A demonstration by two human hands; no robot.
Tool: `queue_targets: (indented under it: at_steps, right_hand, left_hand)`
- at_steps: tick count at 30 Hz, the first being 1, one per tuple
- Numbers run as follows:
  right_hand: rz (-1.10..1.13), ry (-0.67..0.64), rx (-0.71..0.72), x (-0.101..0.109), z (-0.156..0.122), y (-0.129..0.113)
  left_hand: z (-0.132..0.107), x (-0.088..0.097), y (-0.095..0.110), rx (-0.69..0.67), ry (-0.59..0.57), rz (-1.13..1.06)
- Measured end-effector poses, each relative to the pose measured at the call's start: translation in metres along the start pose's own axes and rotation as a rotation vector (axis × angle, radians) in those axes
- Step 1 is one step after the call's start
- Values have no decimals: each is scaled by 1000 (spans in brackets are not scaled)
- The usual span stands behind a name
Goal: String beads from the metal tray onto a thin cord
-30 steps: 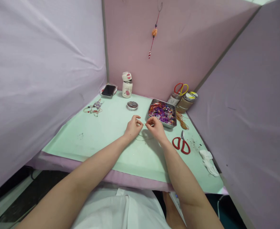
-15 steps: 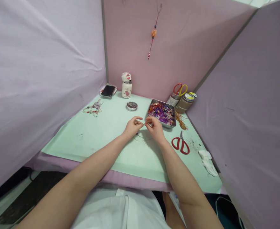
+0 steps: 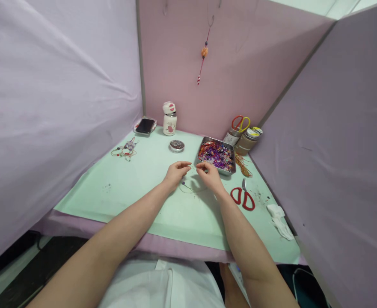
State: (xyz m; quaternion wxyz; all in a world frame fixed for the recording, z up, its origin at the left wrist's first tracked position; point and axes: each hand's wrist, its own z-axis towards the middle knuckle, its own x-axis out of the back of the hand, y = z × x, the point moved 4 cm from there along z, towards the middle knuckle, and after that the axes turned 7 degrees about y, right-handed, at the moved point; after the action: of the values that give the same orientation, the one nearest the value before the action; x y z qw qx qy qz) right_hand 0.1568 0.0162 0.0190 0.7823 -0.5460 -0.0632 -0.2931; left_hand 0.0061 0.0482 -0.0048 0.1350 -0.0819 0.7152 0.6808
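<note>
A thin pale cord (image 3: 191, 190) hangs in a loop below my two hands, with a small dark purple bead (image 3: 183, 183) on it. My left hand (image 3: 177, 173) pinches part of the cord between thumb and fingers. Facing it across a small gap, my right hand (image 3: 208, 174) pinches the cord too; a short stretch of it shows between the fingertips. Just beyond my right hand stands a metal tray (image 3: 232, 171) of mixed purple, red and white beads (image 3: 216, 155).
Red-handled scissors (image 3: 244, 196) lie right of my right hand, near brown threads (image 3: 243, 166) and crumpled white cloth (image 3: 280, 220). Farther back are a round tin (image 3: 177, 146), a white bottle (image 3: 170, 124), a phone (image 3: 145, 126), jars (image 3: 246, 142) and finished-looking beaded strings (image 3: 126, 148).
My hands have drawn slightly apart, so the cord shows between them. The whole view has shifted a little, with the table appearing slightly lower.
</note>
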Motion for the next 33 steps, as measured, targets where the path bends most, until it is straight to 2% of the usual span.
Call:
queue_targets:
  at_steps: [4, 15, 33]
  right_hand:
    - [18, -38, -58, -3, -1, 0]
    - [66, -96, -103, -10, -5, 1]
    - [82, -131, -84, -18, -9, 3]
  left_hand:
    - [1, 1, -1, 13, -8, -50]
    - [0, -1, -2, 89, -40, -186]
    - [4, 3, -2, 116, 11, -220]
